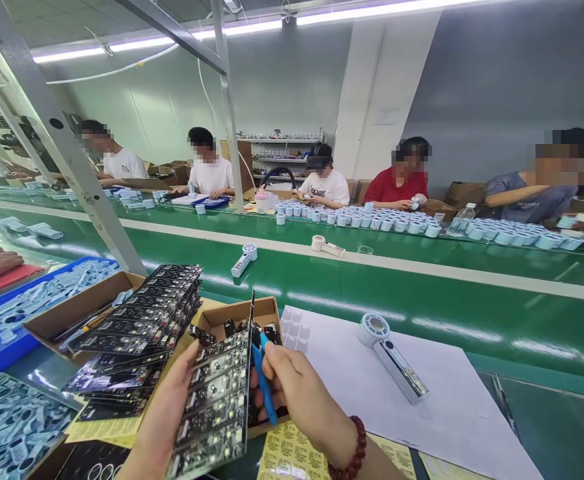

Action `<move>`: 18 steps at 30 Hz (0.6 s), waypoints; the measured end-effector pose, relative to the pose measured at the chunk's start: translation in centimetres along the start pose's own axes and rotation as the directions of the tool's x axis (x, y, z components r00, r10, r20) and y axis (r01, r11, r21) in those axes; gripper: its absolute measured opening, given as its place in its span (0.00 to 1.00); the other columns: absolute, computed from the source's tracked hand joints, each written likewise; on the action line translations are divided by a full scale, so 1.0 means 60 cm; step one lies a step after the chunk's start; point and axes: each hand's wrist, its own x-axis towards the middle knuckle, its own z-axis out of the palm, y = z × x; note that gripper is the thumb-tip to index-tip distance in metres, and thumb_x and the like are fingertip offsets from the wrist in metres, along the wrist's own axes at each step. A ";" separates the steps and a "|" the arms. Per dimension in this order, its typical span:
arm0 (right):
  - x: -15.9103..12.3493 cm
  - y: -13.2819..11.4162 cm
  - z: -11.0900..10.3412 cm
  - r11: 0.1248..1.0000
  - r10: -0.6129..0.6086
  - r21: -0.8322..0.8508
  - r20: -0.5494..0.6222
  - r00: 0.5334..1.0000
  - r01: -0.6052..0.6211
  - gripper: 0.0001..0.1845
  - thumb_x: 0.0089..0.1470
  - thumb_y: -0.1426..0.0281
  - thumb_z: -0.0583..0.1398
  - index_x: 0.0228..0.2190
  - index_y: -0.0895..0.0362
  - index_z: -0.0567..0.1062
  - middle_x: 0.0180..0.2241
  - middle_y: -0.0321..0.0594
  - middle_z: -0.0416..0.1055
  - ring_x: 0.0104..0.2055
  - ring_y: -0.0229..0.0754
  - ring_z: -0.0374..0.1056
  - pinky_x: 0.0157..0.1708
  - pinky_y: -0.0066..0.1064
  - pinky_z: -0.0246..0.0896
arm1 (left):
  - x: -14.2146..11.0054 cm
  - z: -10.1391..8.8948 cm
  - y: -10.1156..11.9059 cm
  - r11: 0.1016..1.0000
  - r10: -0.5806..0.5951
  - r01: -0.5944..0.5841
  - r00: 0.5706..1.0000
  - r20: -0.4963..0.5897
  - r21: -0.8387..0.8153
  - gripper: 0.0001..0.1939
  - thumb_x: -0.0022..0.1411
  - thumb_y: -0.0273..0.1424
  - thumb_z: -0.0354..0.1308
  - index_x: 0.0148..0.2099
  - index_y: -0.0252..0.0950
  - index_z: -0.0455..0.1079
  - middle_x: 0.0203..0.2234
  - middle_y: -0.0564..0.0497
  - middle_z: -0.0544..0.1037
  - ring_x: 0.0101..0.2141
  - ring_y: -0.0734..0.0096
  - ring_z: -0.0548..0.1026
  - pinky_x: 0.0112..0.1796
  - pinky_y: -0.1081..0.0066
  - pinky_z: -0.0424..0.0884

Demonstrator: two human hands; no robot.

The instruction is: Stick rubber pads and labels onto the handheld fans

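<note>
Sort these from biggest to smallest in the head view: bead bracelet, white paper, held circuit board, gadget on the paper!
1. White paper
2. Held circuit board
3. Gadget
4. Bead bracelet

Open passage is offered over the bare stretch of white paper (342, 373), right of the cardboard box (271, 308). Further across that paper, the way is blocked by the blue-and-white handheld fan (395, 360). On the left, access is closed off by the fanned stack of circuit boards (142, 320), and above it by the slanting metal post (79, 160).
</note>
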 end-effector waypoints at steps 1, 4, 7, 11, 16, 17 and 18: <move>0.003 -0.002 -0.003 1.000 0.018 -0.024 -0.022 1.000 -0.018 0.36 0.45 0.31 0.54 0.23 0.52 0.58 0.25 0.33 0.65 0.22 0.35 0.61 0.22 0.29 0.62 | -0.003 0.001 0.005 1.000 -0.017 0.017 1.000 0.020 0.003 0.19 0.55 0.26 0.66 0.50 0.41 0.76 0.26 0.52 0.83 0.29 0.60 0.83 0.28 0.69 0.79; 0.002 -0.008 -0.013 0.993 0.040 -0.114 -0.006 0.999 -0.040 0.35 0.48 0.32 0.53 0.24 0.53 0.60 0.28 0.36 0.68 0.26 0.37 0.65 0.26 0.30 0.63 | -0.012 0.002 0.014 0.998 -0.022 0.017 0.996 0.083 0.064 0.16 0.53 0.31 0.68 0.46 0.38 0.79 0.34 0.46 0.85 0.39 0.54 0.83 0.38 0.64 0.80; -0.018 -0.016 -0.023 0.972 0.046 -0.235 0.094 0.995 -0.023 0.33 0.55 0.36 0.50 0.25 0.54 0.63 0.29 0.36 0.66 0.28 0.38 0.65 0.29 0.30 0.60 | -0.016 0.001 0.017 0.966 0.184 -0.174 0.982 -0.034 0.193 0.07 0.54 0.32 0.68 0.37 0.40 0.80 0.44 0.48 0.84 0.50 0.57 0.78 0.50 0.67 0.74; -0.048 -0.024 -0.022 0.890 -0.011 -0.454 0.080 0.997 0.046 0.33 0.60 0.38 0.44 0.25 0.54 0.65 0.25 0.35 0.63 0.28 0.39 0.60 0.30 0.32 0.56 | -0.020 0.001 0.017 0.946 0.272 -0.256 0.960 -0.059 0.199 0.01 0.53 0.34 0.68 0.30 0.44 0.79 0.45 0.52 0.83 0.55 0.54 0.74 0.50 0.65 0.75; -0.043 0.003 -0.001 0.991 0.002 -0.136 0.042 0.999 0.004 0.36 0.50 0.31 0.50 0.24 0.54 0.63 0.24 0.34 0.64 0.23 0.36 0.61 0.24 0.31 0.61 | -0.034 0.008 0.012 0.997 0.020 -0.019 1.000 -0.010 0.079 0.05 0.55 0.29 0.67 0.36 0.37 0.79 0.30 0.49 0.84 0.34 0.60 0.82 0.32 0.70 0.79; -0.037 0.010 0.003 1.000 0.012 -0.003 0.057 0.998 -0.011 0.37 0.46 0.31 0.53 0.24 0.53 0.61 0.25 0.34 0.64 0.22 0.34 0.61 0.22 0.29 0.61 | -0.036 0.012 0.010 0.999 -0.045 0.044 0.998 0.032 0.019 0.03 0.56 0.28 0.65 0.36 0.36 0.78 0.25 0.50 0.82 0.27 0.63 0.81 0.26 0.72 0.78; -0.030 0.017 0.005 0.993 0.017 0.111 0.075 0.997 -0.025 0.37 0.44 0.31 0.56 0.24 0.53 0.60 0.25 0.33 0.64 0.21 0.33 0.61 0.21 0.28 0.61 | -0.038 0.015 0.007 0.995 -0.092 0.094 0.994 0.053 -0.039 0.01 0.58 0.26 0.63 0.35 0.36 0.76 0.21 0.51 0.80 0.20 0.68 0.78 0.21 0.74 0.75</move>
